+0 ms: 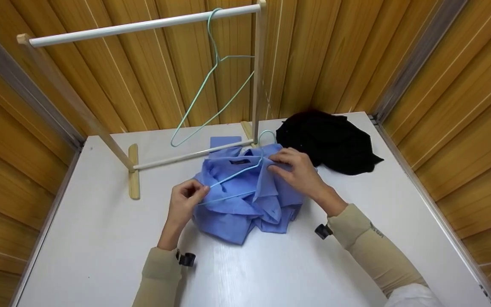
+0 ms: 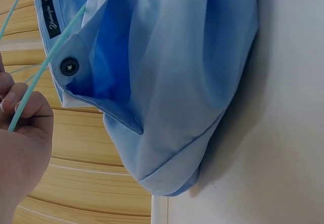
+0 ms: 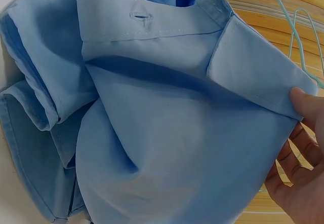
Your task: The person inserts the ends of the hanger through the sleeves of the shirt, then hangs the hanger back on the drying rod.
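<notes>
A crumpled blue collared shirt (image 1: 224,224) lies on the white table, its neck opening facing up. A pale green wire hanger (image 1: 233,175) runs partly inside that opening, with its hook standing above the collar. With thumb and fingers my left hand (image 1: 183,202) pinches the hanger near its left end. My right hand (image 1: 300,174) pinches the shirt's collar edge between thumb and fingers on the right side. The left wrist view shows a black neck label (image 2: 50,17) and a dark button (image 2: 69,67). A buttonhole (image 3: 142,16) shows in the right wrist view. Cloth hides the hanger's right end.
A wooden rack with a white top rail (image 1: 143,28) stands behind the shirt. Another green hanger (image 1: 196,96) hangs from it. Black cloth (image 1: 330,143) lies bunched at the back right. Slatted wooden walls (image 1: 322,51) enclose the white table (image 1: 79,238).
</notes>
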Motion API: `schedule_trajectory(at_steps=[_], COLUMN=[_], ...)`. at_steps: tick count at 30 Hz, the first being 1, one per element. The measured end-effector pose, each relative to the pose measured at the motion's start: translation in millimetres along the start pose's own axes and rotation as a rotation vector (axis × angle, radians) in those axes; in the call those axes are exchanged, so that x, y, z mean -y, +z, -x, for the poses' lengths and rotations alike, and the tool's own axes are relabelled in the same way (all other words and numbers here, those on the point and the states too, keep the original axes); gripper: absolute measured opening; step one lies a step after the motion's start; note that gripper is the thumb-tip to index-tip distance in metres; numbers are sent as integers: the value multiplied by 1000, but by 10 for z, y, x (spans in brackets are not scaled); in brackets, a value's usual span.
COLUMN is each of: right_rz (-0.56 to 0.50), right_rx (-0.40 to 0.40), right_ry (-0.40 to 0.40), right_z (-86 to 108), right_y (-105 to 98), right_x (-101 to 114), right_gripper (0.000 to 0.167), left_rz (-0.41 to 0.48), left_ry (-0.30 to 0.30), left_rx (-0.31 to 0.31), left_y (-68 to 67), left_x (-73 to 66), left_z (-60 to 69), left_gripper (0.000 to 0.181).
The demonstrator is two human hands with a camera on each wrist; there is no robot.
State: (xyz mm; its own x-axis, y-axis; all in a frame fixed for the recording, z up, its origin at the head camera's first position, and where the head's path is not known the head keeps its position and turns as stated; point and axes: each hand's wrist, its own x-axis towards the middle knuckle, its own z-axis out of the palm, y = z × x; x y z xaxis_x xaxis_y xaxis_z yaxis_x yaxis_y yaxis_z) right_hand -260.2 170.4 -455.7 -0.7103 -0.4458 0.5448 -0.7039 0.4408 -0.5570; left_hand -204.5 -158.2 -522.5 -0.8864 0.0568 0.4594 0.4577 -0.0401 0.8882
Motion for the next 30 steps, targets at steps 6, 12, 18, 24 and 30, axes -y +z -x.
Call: schedule_trajectory(at_steps=[6,12,18,24,30], right_rz=[11,15,19,5,-4], right_rx=[-10,-11,-19,-23,-31], right_ry=[-16,-33,-68,-76,-76], right_z=[9,-3,-15,-17,-22], right_y=[15,11,-4,-24,-41], right_x=[-4,-3,-17,-37,-50], right_gripper=[18,16,14,14,13], left_rz=[-26,-43,-85,-103,-74], left_ry=[15,11,-13,-44,-48], left_rx=[6,-8,10,-3,-49], left_y=[21,23,5,-33,-86], left_x=[7,-6,-9,-11,6], left_z=[-11,-17,-22,-24,-13], left_gripper=[19,19,19,14,18])
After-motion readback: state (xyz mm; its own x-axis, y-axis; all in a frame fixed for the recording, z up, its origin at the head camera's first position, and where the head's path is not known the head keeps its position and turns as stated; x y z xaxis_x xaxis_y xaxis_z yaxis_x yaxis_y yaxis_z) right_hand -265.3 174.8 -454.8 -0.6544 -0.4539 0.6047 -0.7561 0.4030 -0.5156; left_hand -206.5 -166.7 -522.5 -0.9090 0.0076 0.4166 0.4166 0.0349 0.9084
